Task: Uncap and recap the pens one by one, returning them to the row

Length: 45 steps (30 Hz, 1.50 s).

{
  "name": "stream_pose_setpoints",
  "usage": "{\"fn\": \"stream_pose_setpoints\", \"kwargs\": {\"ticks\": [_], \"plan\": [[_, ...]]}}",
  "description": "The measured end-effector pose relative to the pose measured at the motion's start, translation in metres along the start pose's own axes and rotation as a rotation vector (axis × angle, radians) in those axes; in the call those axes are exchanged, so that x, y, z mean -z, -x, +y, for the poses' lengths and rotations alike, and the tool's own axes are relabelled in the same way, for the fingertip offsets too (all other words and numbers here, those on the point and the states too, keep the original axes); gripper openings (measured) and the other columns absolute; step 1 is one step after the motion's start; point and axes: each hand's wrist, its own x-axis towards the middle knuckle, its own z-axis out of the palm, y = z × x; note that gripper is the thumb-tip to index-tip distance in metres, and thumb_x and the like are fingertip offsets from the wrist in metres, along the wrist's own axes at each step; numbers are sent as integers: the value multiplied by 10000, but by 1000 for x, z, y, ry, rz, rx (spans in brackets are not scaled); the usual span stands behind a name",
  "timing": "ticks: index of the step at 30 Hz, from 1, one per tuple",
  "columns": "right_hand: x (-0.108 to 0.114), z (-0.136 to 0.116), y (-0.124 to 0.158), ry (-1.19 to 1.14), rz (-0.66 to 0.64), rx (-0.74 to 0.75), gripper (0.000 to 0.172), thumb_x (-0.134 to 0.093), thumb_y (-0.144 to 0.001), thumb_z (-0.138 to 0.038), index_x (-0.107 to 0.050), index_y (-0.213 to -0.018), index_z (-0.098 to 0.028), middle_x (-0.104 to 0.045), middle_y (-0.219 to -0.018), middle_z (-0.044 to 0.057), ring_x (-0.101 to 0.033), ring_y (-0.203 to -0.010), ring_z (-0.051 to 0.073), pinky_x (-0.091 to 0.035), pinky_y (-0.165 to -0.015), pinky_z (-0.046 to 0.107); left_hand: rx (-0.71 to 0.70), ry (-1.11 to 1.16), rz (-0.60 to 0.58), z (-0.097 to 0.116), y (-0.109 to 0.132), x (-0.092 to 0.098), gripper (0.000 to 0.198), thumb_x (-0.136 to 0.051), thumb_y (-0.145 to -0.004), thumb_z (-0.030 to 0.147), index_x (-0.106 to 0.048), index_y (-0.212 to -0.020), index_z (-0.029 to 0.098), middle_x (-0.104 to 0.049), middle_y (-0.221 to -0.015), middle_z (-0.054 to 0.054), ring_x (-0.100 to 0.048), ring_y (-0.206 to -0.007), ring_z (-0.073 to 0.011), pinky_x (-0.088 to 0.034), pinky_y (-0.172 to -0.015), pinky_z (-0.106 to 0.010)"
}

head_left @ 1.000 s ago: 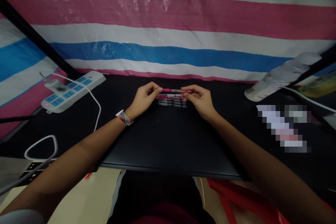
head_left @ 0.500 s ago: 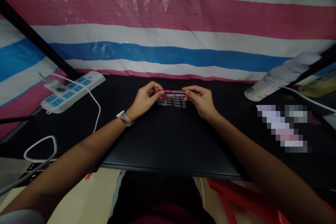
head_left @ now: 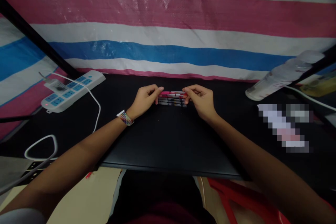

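Note:
Several slim pens lie side by side, crosswise, on the black table (head_left: pixel 168 136). A pink-and-red pen (head_left: pixel 172 93) is at the far side of the row, spanning the gap between my hands. My left hand (head_left: pixel 147 98) pinches its left end between thumb and fingers. At the right end, my right hand (head_left: pixel 201 99) closes thumb and fingertips on it. Nearer to me, grey clear-barrelled pens (head_left: pixel 172 102) lie parallel below the pink one. My fingers cover the tips of the far pens.
A white power strip (head_left: pixel 72 91) with a plugged-in charger and white cable (head_left: pixel 97 112) lies on the left. A clear bottle (head_left: pixel 282 77) stands at the right, beside a blurred-out patch (head_left: pixel 283 127). A striped plastic sheet (head_left: pixel 168 54) hangs behind the table; a red stool (head_left: pixel 236 196) is below.
My left-hand fingers have shifted slightly down around the left pen ends. The pink-and-red pen now sits a little lower, closer against the other pens.

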Motion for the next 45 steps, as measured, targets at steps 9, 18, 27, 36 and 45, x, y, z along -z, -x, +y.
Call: {"fn": "stream_pose_setpoints", "kwargs": {"ticks": [9,18,27,36,45], "plan": [[1,8,-3,-103,24,-55,350,-899,-838,-570,-804,-843,-234,-720,-684,10,-628,-518,136,-531,-523,305,24,152,-44,0,1,-3,161,-690,-1050,379,-698,-1071,220,-667,-717,10,-652,-588,-126,-495,-532,-241],[1,11,-4,-88,32,-61,321,-865,-875,-554,-796,-869,-241,-712,-696,9,-633,-535,143,-540,-551,324,9,110,-29,-2,1,-2,170,-690,-1047,344,-732,-1156,221,-718,-785,-13,-697,-695,-148,-525,-609,-260],[0,9,-3,-136,42,-61,306,-906,-846,-525,-809,-842,-235,-708,-661,-2,-629,-518,129,-510,-529,304,-22,40,-19,-1,1,-3,202,-733,-1018,323,-783,-1182,216,-800,-970,-55,-772,-909,-193,-615,-827,-330],[0,9,-3,-172,51,-80,338,-926,-815,-541,-808,-837,-225,-713,-668,-1,-610,-511,122,-496,-508,290,-129,-24,24,4,0,0,412,-859,-860,231,-765,-1261,218,-806,-1192,-83,-763,-1112,-240,-588,-880,-335],[-2,11,-2,-173,56,-83,283,-916,-827,-494,-823,-834,-226,-713,-657,-2,-614,-522,126,-508,-533,292,-139,-99,25,1,0,0,93,-865,-915,311,-836,-932,224,-815,-956,-59,-714,-898,-218,-559,-841,-370]]}}
